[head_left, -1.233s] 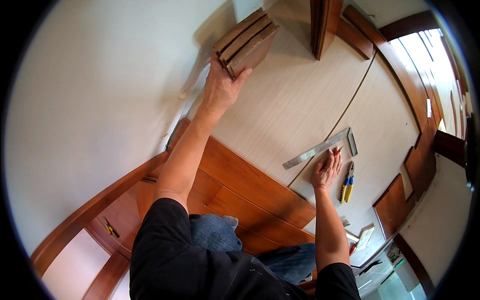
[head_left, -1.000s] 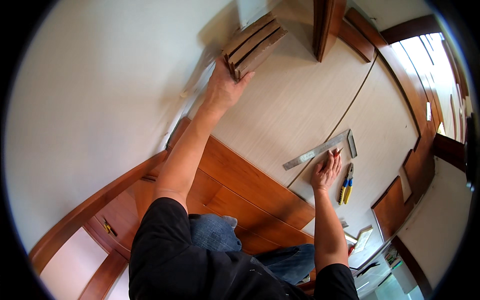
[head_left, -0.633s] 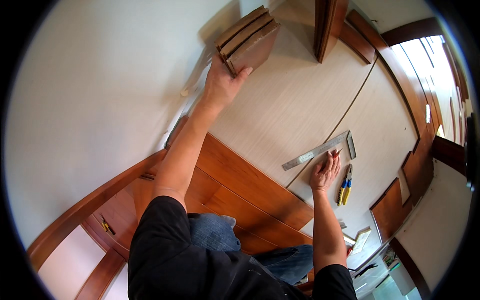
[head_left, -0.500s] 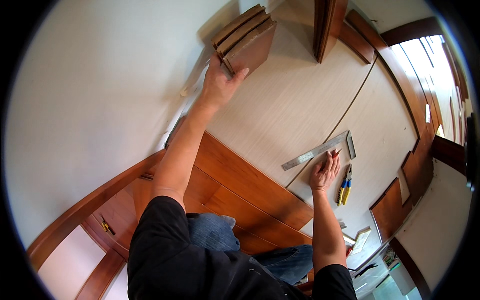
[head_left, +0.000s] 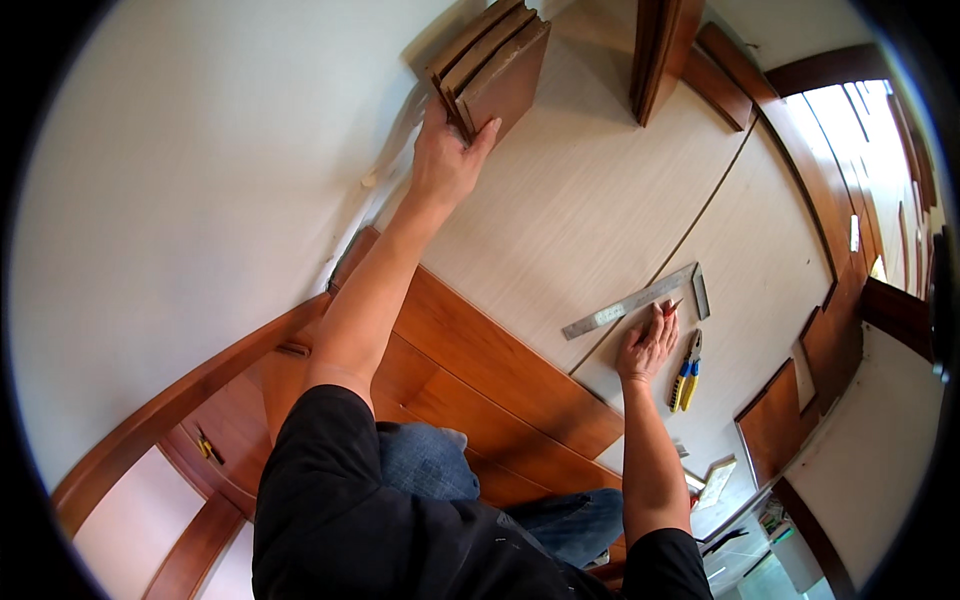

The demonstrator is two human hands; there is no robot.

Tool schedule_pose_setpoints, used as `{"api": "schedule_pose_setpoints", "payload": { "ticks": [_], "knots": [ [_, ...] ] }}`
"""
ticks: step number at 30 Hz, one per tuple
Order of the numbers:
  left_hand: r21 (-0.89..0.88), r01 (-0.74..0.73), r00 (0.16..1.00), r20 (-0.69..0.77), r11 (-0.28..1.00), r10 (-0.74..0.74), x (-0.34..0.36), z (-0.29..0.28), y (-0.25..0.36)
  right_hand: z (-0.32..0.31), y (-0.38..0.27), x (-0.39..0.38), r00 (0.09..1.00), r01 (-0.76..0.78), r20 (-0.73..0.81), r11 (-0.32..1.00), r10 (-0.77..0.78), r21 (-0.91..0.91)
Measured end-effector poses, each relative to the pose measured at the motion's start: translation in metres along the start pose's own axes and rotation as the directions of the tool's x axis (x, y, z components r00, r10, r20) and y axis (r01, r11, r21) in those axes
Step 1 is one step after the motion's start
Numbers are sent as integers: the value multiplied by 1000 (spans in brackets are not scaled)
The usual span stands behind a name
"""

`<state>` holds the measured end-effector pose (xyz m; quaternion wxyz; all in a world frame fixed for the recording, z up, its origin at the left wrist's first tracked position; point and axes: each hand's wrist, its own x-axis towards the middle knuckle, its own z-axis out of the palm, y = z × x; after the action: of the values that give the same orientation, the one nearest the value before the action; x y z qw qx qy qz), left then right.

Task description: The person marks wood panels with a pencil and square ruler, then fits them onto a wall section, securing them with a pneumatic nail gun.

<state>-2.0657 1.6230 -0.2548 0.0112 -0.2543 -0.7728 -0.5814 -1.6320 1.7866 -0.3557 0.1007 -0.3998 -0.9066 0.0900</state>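
My left hand (head_left: pixel 449 160) is closed on the lower end of a stack of brown boards (head_left: pixel 508 88), thumb on the front face and fingers behind. Rough, pale edges show along the top of the stack, which leans near the white wall. Farther right, my right hand (head_left: pixel 648 345) rests on the light wood-grain panel (head_left: pixel 560 210), a red pencil (head_left: pixel 672 308) pinched at its fingertips. Just beyond those fingers lies a metal try square (head_left: pixel 630 302). Pliers with blue and yellow handles (head_left: pixel 686 375) lie to the right of that hand.
A white wall (head_left: pixel 200 180) bounds the left side. Reddish-brown planks (head_left: pixel 500 350) form steps below the panel. A dark wooden post (head_left: pixel 662 60) stands at the far side. Cut wood pieces (head_left: pixel 775 425) lie at the right. A wooden rail (head_left: pixel 190 400) curves at lower left.
My left hand has moved slightly up and away with the stack of boards, which now stands a little more upright. My right hand has stayed nearly still with the pencil.
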Motion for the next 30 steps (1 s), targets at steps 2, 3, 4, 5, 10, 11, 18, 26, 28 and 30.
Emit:
{"api": "schedule_pose_setpoints", "payload": {
  "ticks": [2, 3, 4, 5, 10, 11, 18, 26, 28, 30],
  "knots": [
    [33, -7, 1000, 9, 999, 7, 1, 0, -2, 0, 0, 0, 1000, -6, 3, 1000, 6, -1],
    [48, -12, 1000, 14, 999, 11, 1, 0, -3, 0, 1, -1, 1000, -4, 3, 1000, 4, -1],
    [72, -6, 1000, 31, 997, 4, -1, -4, -3, 1, 2, -1, 1000, -2, 3, 1000, 2, 0],
    [94, -2, 999, 50, 996, -3, -1, -11, 0, 0, 1, 0, 1000, -2, 2, 1000, 2, 0],
    [6, -224, 973, -49, 975, 224, 16, -28, 21, -1, 1, -1, 1000, -7, 22, 1000, 7, -3],
    [35, -207, 977, -41, 978, 208, 17, -34, 32, 0, 2, -1, 1000, -3, 21, 1000, 4, -6],
    [262, -234, 966, -44, 936, 253, 31, -46, 56, -3, -2, 0, 1000, 8, 0, 1000, -8, 5],
    [411, -255, 956, -26, 875, 291, 30, -59, 57, -3, -1, 3, 999, 30, -39, 999, -29, 19],
    [412, -249, 949, -75, 877, 306, 26, -59, 55, -1, 2, 1, 998, 31, -49, 1000, -30, 3],
    [401, -251, 942, -110, 881, 318, 26, -62, 53, -1, -1, 1, 999, 25, -41, 1000, -25, 7]
  ]
}}
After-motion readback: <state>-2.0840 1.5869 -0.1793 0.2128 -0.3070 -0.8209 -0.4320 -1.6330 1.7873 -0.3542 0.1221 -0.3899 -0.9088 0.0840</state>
